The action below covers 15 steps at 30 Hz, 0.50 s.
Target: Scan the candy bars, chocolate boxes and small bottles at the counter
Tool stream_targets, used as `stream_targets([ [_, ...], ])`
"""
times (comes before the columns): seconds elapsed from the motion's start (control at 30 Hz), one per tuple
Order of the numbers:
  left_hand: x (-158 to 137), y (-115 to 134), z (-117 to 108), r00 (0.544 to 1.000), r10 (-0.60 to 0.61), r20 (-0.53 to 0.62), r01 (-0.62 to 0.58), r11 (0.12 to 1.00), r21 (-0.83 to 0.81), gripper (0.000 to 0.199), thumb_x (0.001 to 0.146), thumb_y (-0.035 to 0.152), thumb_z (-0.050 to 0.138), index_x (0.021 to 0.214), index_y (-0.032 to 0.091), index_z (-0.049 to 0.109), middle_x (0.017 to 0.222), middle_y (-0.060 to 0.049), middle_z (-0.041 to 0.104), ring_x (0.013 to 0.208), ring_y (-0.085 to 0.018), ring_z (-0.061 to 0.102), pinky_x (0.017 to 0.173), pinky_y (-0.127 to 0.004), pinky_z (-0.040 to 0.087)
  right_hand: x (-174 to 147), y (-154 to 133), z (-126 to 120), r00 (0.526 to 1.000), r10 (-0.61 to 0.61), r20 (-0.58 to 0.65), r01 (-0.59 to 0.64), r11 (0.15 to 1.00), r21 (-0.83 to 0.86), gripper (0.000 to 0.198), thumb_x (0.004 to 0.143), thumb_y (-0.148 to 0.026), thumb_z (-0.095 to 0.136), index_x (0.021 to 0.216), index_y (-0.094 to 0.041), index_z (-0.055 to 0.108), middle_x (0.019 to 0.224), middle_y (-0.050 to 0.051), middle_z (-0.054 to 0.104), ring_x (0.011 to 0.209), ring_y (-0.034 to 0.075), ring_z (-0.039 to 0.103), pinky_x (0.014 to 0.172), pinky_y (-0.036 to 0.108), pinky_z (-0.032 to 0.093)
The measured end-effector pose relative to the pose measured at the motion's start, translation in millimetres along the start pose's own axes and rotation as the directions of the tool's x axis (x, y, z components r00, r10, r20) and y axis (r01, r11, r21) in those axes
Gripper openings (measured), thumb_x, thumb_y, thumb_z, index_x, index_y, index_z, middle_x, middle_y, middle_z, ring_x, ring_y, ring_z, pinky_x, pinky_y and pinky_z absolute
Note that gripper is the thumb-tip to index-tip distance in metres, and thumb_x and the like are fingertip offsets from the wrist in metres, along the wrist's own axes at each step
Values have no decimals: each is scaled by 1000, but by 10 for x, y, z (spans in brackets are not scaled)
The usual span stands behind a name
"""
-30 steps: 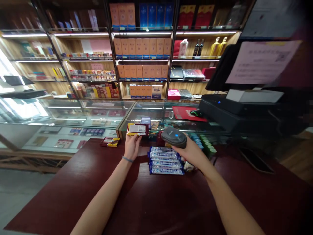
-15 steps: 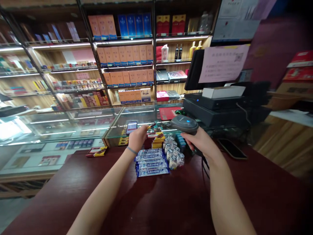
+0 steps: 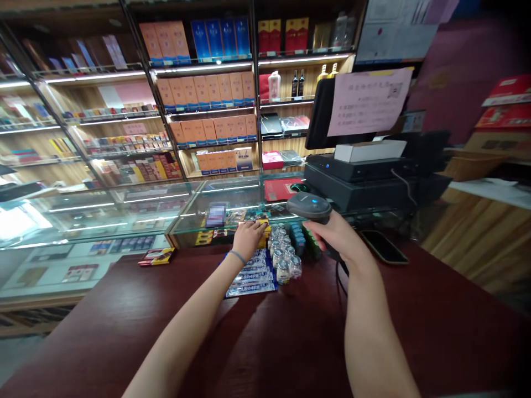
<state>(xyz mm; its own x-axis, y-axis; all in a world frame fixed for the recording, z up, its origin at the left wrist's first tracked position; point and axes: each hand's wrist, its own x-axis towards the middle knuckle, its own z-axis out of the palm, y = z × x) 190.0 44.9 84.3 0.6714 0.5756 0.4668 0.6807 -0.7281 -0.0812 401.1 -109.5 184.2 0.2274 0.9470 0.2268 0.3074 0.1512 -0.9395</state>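
On the dark red-brown worktop [image 3: 290,342], the left hand [image 3: 249,239] lies palm down over a stack of flat yellow packets [image 3: 264,235], which it partly hides; I cannot tell whether its fingers grip one. The right hand [image 3: 335,235] is closed around the handle of a dark grey plastic scanner [image 3: 309,204], raised above the worktop. Nearer to the person are long blue-and-white wrappers [image 3: 251,281], just beside small clear jars [image 3: 286,261]. Well apart, at the left, lie yellow and dark red packets [image 3: 155,256].
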Motion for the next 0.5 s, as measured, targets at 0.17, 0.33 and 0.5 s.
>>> stream_targets([
  [0.17, -11, -19, 41, 1000, -13, -7, 13, 1000, -4, 37, 100, 25, 49, 134, 28, 62, 126, -9, 69, 116, -27, 60, 95, -41, 49, 5, -3, 26, 1000, 8, -3, -8, 1000, 8, 21, 78, -34, 68, 82, -24, 50, 47, -9, 49, 35, 11, 43, 36, 24, 34],
  [0.33, -29, -60, 56, 1000, 10, -20, -10, 1000, 1, 38, 100, 24, 48, 135, 26, 62, 129, -9, 68, 118, -27, 59, 95, -41, 50, -29, -37, 40, 1000, -11, 15, 11, 1000, 13, 20, 79, -32, 67, 82, -25, 49, 46, -10, 48, 35, 12, 43, 37, 25, 33],
  [0.5, -47, -115, 130, 998, 26, -60, -27, 1000, -16, 40, 97, 19, 52, 136, 26, 61, 129, -10, 68, 118, -27, 60, 96, -41, 51, -31, -37, 60, 1000, -17, 19, 17, 1000, -7, 21, 80, -32, 66, 78, -25, 47, 47, -9, 48, 34, 11, 42, 37, 26, 32],
])
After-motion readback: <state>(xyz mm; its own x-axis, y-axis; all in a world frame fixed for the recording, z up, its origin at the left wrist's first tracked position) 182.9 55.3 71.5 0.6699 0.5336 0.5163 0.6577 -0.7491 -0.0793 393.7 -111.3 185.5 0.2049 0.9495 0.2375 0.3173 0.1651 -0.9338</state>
